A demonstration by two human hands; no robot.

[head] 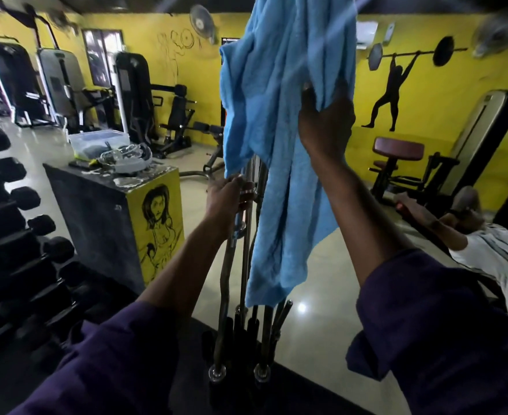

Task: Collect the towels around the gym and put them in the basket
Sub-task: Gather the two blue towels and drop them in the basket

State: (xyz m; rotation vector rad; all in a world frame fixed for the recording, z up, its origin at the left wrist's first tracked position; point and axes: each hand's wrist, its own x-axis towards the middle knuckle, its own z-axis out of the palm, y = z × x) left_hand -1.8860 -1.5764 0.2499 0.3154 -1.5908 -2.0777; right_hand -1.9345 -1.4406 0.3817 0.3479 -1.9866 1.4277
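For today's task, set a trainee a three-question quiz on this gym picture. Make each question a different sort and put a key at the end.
1. True or false: the right hand grips the blue towel and holds it up high.
2. What does the left hand hold? A) a dumbbell B) an upright steel bar C) a water bottle
3. On which side of the person do the dumbbells stand?

Key: 1 true; 2 B; 3 the left.
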